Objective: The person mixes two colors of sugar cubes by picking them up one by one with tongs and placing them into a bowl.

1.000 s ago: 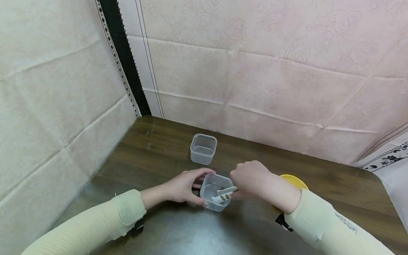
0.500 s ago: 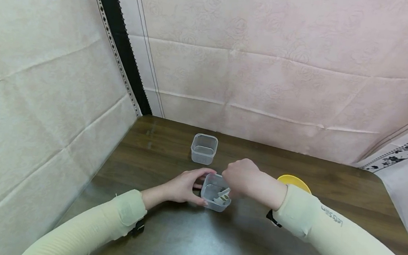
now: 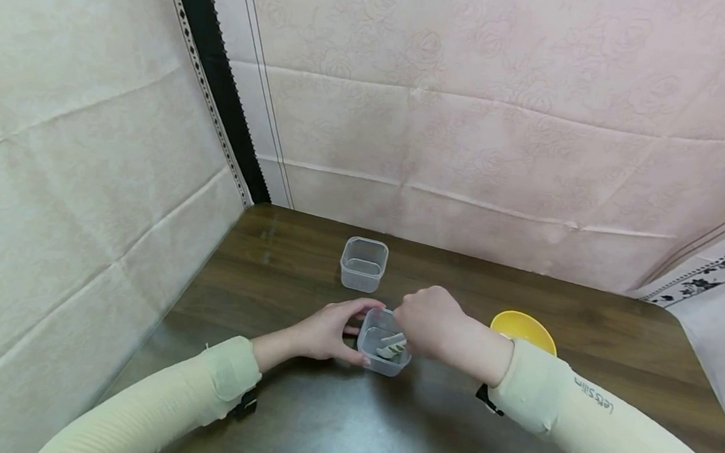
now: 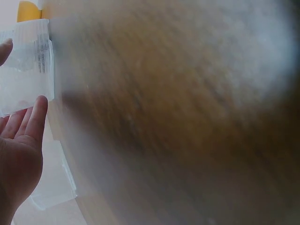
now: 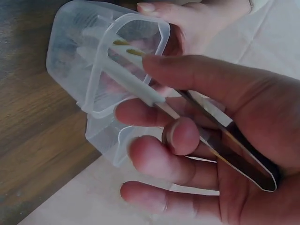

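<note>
My left hand (image 3: 327, 331) holds a clear plastic container (image 3: 382, 366) on the table, thumb on the near side and fingers on the far side. In the left wrist view its fingertips lie against the container's wall. My right hand (image 3: 433, 323) grips small metal tongs (image 5: 131, 82) with pale tips that bear gold ovals. Those tips reach down inside the container. The right wrist view shows the metal arms running through the fingers, their bent end against the palm. Whether anything sits between the tips I cannot tell.
A second clear container (image 3: 360, 280) stands behind the first, near the table's back edge. A yellow bowl (image 3: 525, 328) sits at the right, partly hidden by the right forearm. Pale patterned cloth (image 3: 485, 158) hangs along the back and sides of the dark wooden table (image 3: 293, 422).
My right hand has moved left toward the container, and the tongs' tips have gone lower into it. More of the yellow bowl shows now. The left hand stays in place.
</note>
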The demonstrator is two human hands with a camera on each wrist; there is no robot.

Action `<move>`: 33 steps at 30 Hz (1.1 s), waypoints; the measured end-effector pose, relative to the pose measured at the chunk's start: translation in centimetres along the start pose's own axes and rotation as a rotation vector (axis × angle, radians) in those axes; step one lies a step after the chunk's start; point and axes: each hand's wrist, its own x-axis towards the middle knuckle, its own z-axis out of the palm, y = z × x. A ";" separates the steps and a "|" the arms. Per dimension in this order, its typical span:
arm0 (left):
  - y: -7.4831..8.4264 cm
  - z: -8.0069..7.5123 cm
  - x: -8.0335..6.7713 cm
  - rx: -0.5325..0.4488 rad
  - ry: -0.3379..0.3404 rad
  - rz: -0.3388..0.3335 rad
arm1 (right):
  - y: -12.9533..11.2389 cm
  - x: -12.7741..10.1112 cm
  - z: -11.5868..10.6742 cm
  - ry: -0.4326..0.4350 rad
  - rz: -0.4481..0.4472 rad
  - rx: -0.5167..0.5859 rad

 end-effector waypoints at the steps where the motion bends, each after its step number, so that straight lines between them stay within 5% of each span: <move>1: 0.0 0.0 0.0 0.000 0.001 -0.002 | 0.0 0.0 0.2 0.018 -0.005 -0.004; 15: 0.1 -0.1 -0.2 0.011 0.005 0.002 | 1.5 -0.6 0.7 0.037 -0.003 0.077; 33: 0.1 -0.1 -0.2 0.000 -0.010 -0.010 | -0.5 0.5 -1.2 -0.106 0.057 -0.066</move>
